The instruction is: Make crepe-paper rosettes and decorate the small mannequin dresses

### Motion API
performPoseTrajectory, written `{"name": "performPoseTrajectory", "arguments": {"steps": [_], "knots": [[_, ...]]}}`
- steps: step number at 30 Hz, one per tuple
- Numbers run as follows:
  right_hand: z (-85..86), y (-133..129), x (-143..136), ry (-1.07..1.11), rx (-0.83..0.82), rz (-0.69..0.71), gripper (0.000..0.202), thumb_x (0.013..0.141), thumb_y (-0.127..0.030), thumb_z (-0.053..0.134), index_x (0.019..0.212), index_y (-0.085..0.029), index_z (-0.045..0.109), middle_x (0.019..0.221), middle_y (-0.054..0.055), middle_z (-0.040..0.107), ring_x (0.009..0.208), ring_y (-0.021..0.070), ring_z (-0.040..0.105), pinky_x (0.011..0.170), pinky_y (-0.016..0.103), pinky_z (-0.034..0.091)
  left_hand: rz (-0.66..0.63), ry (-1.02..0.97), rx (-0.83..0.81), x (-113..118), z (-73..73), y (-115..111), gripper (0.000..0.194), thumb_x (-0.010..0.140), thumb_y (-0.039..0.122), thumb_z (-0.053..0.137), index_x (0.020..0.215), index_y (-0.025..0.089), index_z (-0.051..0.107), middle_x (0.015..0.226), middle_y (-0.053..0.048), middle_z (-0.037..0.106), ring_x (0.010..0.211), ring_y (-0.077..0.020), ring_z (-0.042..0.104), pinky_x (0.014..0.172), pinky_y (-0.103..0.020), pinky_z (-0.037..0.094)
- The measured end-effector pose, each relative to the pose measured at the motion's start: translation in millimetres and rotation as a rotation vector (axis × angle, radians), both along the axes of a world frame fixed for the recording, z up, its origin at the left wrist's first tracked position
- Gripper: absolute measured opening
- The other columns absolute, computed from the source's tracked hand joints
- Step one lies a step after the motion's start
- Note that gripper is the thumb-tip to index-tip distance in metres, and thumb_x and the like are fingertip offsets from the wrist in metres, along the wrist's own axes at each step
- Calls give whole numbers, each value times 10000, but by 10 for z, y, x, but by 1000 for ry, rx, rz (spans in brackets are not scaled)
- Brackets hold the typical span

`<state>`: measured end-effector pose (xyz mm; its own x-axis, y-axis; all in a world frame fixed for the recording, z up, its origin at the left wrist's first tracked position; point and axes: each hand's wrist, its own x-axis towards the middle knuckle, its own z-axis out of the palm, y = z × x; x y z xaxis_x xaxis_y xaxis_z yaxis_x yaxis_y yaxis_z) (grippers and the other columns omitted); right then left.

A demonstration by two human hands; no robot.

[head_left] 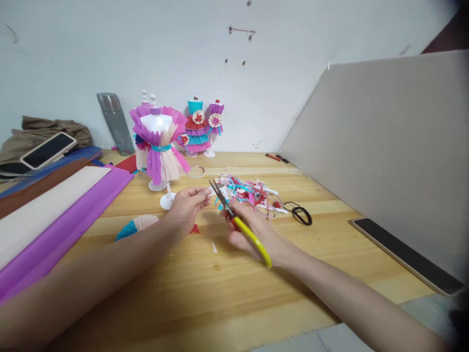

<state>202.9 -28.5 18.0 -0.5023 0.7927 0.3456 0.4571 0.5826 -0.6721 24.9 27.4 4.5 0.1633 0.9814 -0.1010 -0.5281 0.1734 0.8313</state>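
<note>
My right hand [254,230] is closed around a pair of scissors [252,239] with yellow-and-red handles, their dark blades pointing up and left. Thumb and fingers of my left hand [188,208] pinch a small whitish piece [212,192] close to the blade tips; its material I cannot make out. Below my hands, a white scrap [214,248] and a red paper cutout [195,229] lie on the wooden table [176,298]. A pleated blue-and-cream paper fan [137,226] is partly hidden by my left forearm.
Behind my hands is a heap of paper scraps [249,190]. Mini dress forms in crepe paper, including a purple-and-cream one [161,146], stand toward the wall near a grey bottle [116,124]. Crepe sheets [54,210] lie left; a black hair tie [302,215] and phone [406,254] lie right.
</note>
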Motion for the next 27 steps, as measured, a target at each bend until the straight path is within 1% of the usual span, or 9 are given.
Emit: {"name": "performPoseTrajectory", "arguments": {"steps": [4, 7, 9, 14, 18, 20, 22, 25, 27], "knots": [[27, -70, -50, -338, 272, -52, 391, 818, -510, 626, 973, -156, 567, 813, 61, 563, 699, 182, 493, 610, 293, 369, -59, 12, -18, 20, -6, -5, 200, 586, 184, 879, 659, 109, 708, 689, -31, 688, 673, -107, 622, 706, -223, 492], [9, -65, -29, -403, 401, -36, 346, 822, -378, 632, 1084, -156, 598, 891, 87, 593, 758, 198, 526, 646, 299, 384, -81, 19, -58, -21, 48, 42, 162, 624, 142, 856, 681, 101, 711, 729, -31, 691, 701, -101, 631, 746, -227, 496], [8, -43, 13, -450, 456, 50, 383, 819, -307, 612, 1172, -161, 592, 909, 87, 602, 776, 198, 536, 657, 299, 389, -88, 13, -23, -73, 101, 88, 148, 639, 125, 843, 680, 97, 704, 728, -26, 680, 711, -97, 625, 771, -237, 496], [28, -21, 59, -645, 347, 336, 482, 795, -258, 607, 1270, -184, 568, 941, 85, 630, 811, 208, 581, 695, 309, 421, -192, 66, 98, -152, 188, 133, 187, 616, 177, 862, 674, 105, 699, 720, -17, 668, 728, -105, 610, 790, -269, 488], [97, -62, 30, -736, 247, 378, 527, 777, -291, 634, 1283, -169, 554, 933, 84, 659, 776, 212, 603, 652, 308, 416, -235, 123, 74, -116, 160, 90, 244, 548, 225, 897, 646, 112, 704, 690, -9, 665, 702, -101, 605, 753, -259, 487], [135, -72, 40, -710, 244, 353, 535, 791, -368, 649, 1278, -164, 559, 921, 82, 675, 742, 208, 607, 621, 302, 399, -244, 151, 66, -98, 127, 73, 255, 543, 243, 899, 659, 112, 714, 693, -14, 672, 692, -103, 611, 761, -266, 493], [141, -56, 74, -646, 256, 284, 418, 837, -401, 621, 1182, -165, 618, 897, 79, 690, 714, 194, 610, 605, 292, 385, -252, 171, 75, -89, 96, 69, 260, 551, 259, 895, 675, 111, 722, 712, -25, 684, 701, -113, 622, 781, -283, 497], [79, 30, 143, -476, 298, 83, 216, 916, -297, 525, 1000, -160, 669, 796, 63, 681, 664, 162, 593, 607, 275, 387, -253, 182, 90, -89, 70, 75, 258, 547, 268, 894, 670, 115, 726, 729, -34, 694, 722, -125, 629, 788, -288, 495], [14, 129, 182, -343, 319, -73, 205, 914, -221, 511, 1043, -158, 656, 776, 55, 666, 648, 151, 576, 618, 267, 403, -255, 179, 92, -88, 69, 78, 253, 537, 264, 895, 661, 121, 728, 723, -32, 694, 709, -122, 622, 773, -282, 492]]}}
